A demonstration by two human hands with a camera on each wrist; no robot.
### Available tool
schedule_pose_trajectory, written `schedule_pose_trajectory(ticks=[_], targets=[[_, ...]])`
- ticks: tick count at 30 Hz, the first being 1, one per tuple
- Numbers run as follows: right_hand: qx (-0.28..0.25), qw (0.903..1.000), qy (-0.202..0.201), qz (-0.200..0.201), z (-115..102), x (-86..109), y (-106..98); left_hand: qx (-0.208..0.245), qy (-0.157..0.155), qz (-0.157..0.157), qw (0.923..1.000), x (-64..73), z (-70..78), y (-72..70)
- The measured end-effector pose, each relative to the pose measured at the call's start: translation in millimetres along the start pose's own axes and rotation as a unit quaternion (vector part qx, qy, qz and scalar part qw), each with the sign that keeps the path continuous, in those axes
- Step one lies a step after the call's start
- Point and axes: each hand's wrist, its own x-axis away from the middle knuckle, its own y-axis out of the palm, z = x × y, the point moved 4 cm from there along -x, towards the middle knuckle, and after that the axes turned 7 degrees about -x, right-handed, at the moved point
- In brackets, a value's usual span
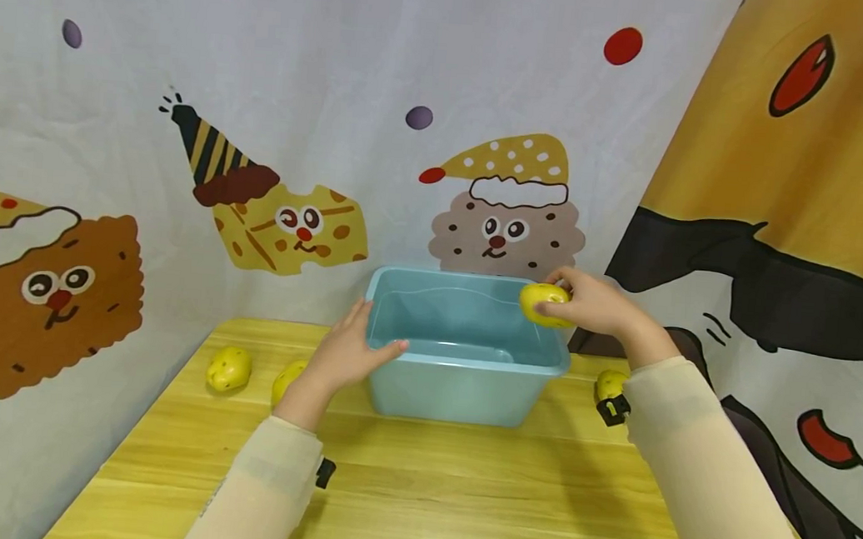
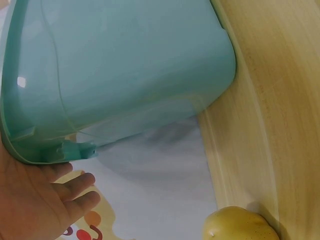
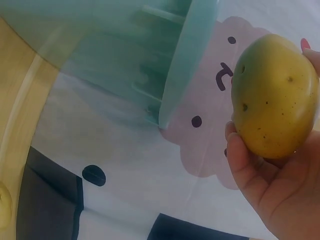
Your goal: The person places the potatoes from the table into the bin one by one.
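The right hand (image 1: 587,301) grips a potato (image 1: 545,304) between thumb and fingers, raised at the right end of the bin (image 1: 449,392); in the right wrist view a gap shows between it and the rim. The left hand (image 1: 350,351) is spread, fingers straight, at the bin's left rim, the thumb reaching along the near edge. The bin stands upright by the back edge of the table (image 1: 461,489), close to the printed cloth (image 1: 326,62), its open top facing up. Table surface runs from the bin's front towards the person, between the sleeves. A left potato (image 1: 229,369) sits near the table's left edge; another (image 1: 288,381) is partly behind the left hand. A right potato (image 1: 610,384) lies well apart from the bin, near the right edge.
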Motion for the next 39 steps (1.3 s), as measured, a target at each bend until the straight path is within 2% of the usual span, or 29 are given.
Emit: schedule_pose_trajectory(ticks=[14, 22, 39], targets=[[0.030, 0.9988, 0.004, -0.039, -2.5, -15.0, 5.9, 0.001, -0.002, -0.003, 1.0000, 0.7, 1.2, -1.2], [0.029, 0.9978, 0.001, -0.059, -6.7, -18.9, 7.6, 0.001, 0.000, -0.003, 1.0000, 0.5, 0.7, -0.4], [0.060, 0.9908, 0.007, -0.122, -21.8, -28.4, 13.6, 0.001, 0.004, 0.000, 1.0000, 0.8, 1.0, 0.0]])
